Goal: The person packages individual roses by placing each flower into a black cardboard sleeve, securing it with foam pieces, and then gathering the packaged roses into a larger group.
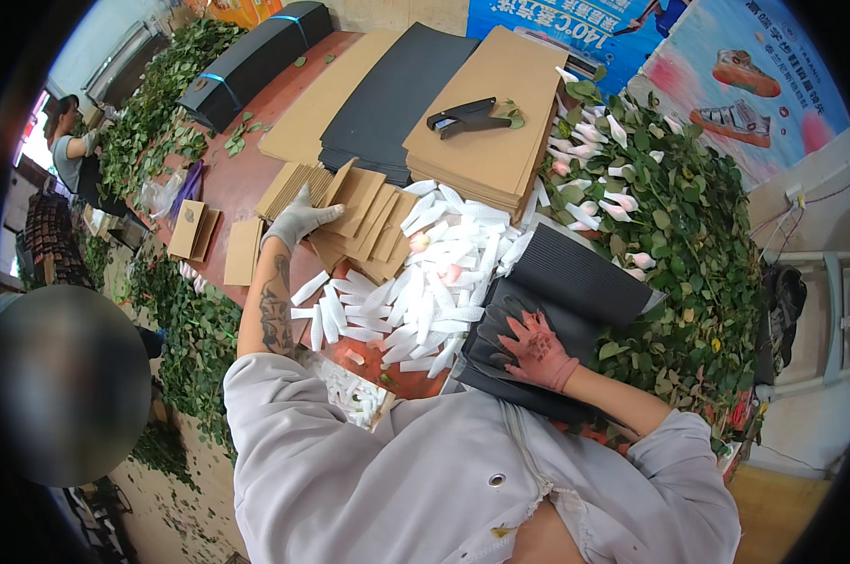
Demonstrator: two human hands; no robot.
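Note:
My left hand (300, 217), in a pale grey glove, rests with thumb and fingers spread on small folded cardboard pieces (360, 204). In a worn pink glove, my right hand (538, 351) lies spread on black sheet material (573, 331) with a corrugated part at its upper end. Between the hands is a heap of white foam net sleeves (425, 289), with a few loose rose heads among them. A black stapler (471, 118) sits on a stack of brown cardboard sheets (485, 106). Black sheets (397, 99) are stacked to its left.
Leafy roses in white sleeves (601, 169) are piled along the right side. A strapped black bundle (256, 63) lies at the back left of the red table (238, 176). More foliage (178, 70) and a person (76, 151) are at far left. Below me stands a box of white sleeves (354, 395).

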